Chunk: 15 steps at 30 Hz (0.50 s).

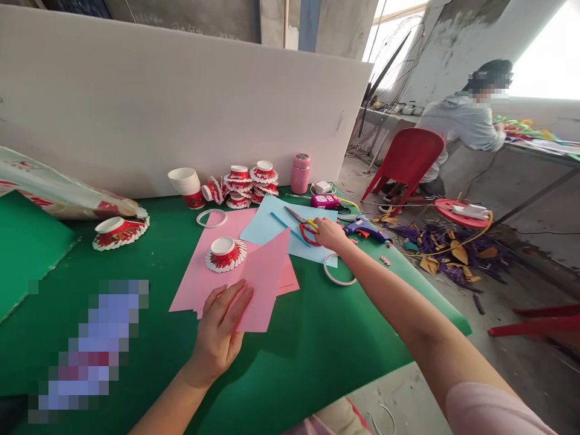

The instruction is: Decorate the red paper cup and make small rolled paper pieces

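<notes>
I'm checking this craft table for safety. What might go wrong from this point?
The right hand reaches the scissors, whose blades lie open; grabbing carelessly might nick a finger. The left hand lifts only one pink sheet's corner, so it may crease. The glue gun sits near the table edge and might get knocked off.

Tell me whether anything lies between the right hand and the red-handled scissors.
Nothing visible does. The right hand already rests at the handles of the scissors on the light blue sheet. The left hand holds a pink sheet well off to the side.
</notes>
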{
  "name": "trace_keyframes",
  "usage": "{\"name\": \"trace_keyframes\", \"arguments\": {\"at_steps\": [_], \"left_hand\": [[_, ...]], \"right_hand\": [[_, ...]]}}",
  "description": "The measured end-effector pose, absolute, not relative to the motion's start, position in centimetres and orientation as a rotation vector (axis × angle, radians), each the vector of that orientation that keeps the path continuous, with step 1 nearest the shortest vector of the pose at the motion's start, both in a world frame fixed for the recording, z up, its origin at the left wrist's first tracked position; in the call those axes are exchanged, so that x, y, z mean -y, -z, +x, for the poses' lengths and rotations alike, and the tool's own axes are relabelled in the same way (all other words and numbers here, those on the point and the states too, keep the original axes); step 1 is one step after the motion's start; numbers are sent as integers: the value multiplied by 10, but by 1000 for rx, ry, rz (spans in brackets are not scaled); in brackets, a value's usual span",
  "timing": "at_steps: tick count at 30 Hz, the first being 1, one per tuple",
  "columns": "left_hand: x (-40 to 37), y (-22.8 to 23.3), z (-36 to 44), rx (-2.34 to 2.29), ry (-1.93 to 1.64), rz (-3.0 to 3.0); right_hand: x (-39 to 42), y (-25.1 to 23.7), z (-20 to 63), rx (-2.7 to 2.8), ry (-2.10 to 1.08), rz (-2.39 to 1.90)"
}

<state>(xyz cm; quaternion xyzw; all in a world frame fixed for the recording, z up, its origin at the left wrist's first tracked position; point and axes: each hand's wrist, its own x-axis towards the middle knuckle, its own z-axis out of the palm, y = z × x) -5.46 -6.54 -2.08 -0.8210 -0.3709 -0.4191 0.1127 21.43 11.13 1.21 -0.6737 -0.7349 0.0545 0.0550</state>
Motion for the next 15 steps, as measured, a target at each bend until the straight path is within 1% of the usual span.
{"name": "trace_keyframes", "arguments": {"at_steps": [4, 9, 12, 15], "left_hand": [[66, 21, -53, 1077, 1168, -2415], [67, 20, -51, 1051, 1141, -2447], [69, 20, -50, 1017, 1139, -2467], [70, 21, -49, 966, 1138, -2497]], "right_hand": [[-124, -11, 207, 2237, -251, -2124], [-128, -9, 209, 2074, -293, -2130], [-127, -9, 216, 1933, -312, -2037], [-122, -11, 221, 1801, -347, -1799]]}}
